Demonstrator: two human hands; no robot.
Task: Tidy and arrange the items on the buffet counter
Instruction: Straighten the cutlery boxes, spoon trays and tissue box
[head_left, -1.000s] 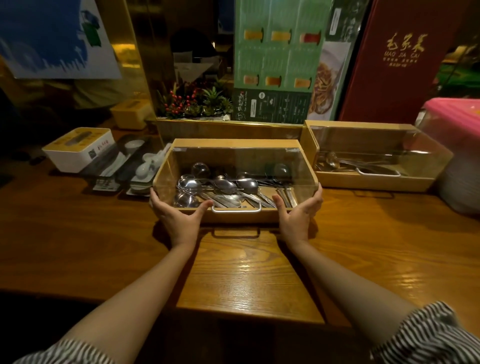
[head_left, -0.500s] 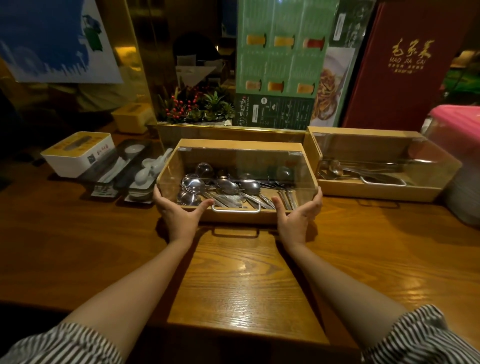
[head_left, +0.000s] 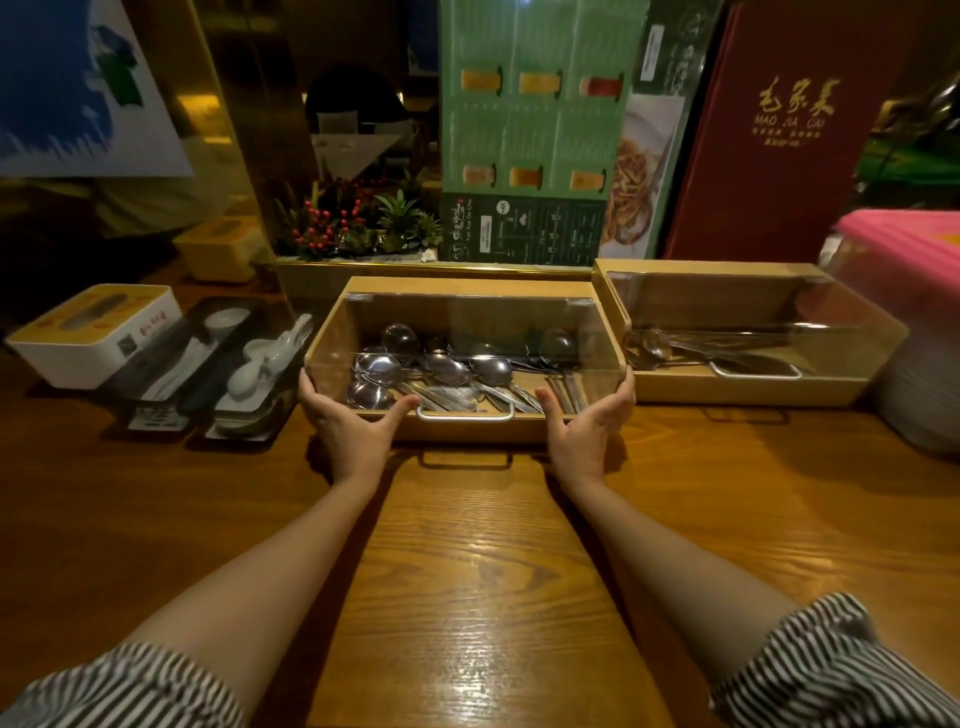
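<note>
Centre of frame: left hand (head_left: 353, 432) and right hand (head_left: 583, 434) are clasping the front corners of the wooden cutlery box with clear plastic lid (head_left: 457, 287), thumbs pressing its front wall. Risk: an uneven push may be skewing it into the matching wooden box (head_left: 748, 391) just beside it at right, jolting the steel spoons (head_left: 447, 369) inside.

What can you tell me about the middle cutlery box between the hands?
The cutlery box is light wood with a clear, sloped lid, closed, and a metal handle low on its front. Steel spoons lie jumbled inside, bowls mostly to the left. It sits flat on the wooden counter, beside a similar box on its right. The left hand and right hand hold its front corners, thumbs along the front.
</note>
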